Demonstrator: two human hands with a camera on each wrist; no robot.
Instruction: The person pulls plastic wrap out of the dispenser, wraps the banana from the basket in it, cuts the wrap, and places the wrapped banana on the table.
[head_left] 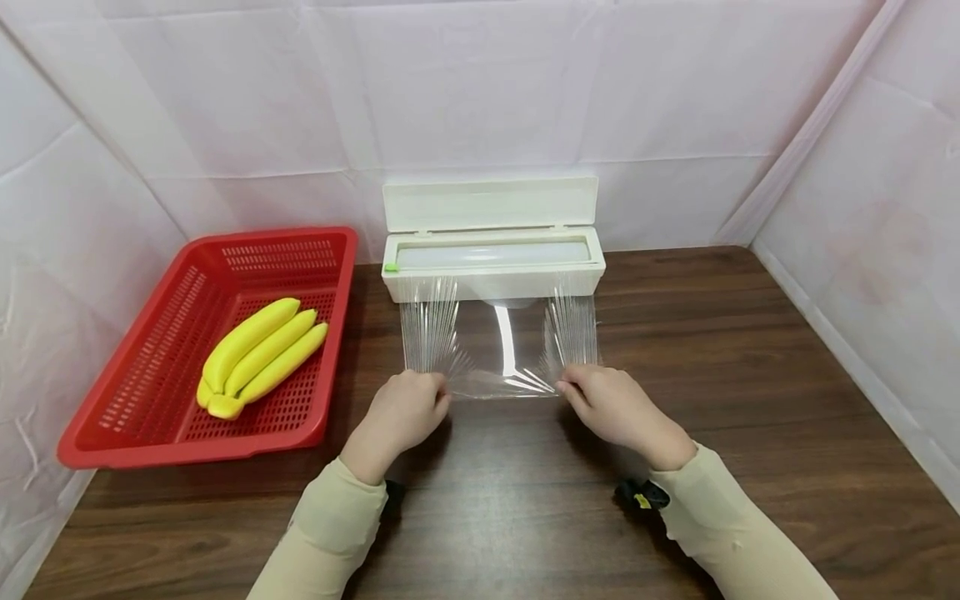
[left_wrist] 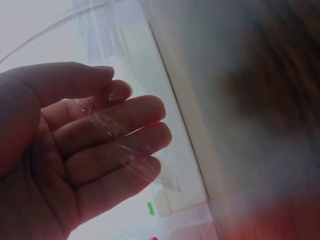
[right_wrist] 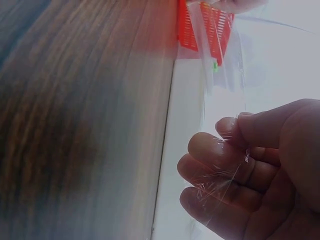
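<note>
A sheet of clear plastic wrap stretches out from the front of a white wrap dispenser box, gathered into folds at both sides. My left hand pinches its near left corner between thumb and index finger; in the left wrist view the film lies across the other fingers. At the near right corner my right hand pinches the film the same way, and the right wrist view shows film over its fingers. The dispenser's lid stands raised, with the roll visible inside.
To the left stands a red plastic basket with a bunch of yellow bananas in it. A small green slider sits at the dispenser's left end. White cloth hangs behind the dark wooden table.
</note>
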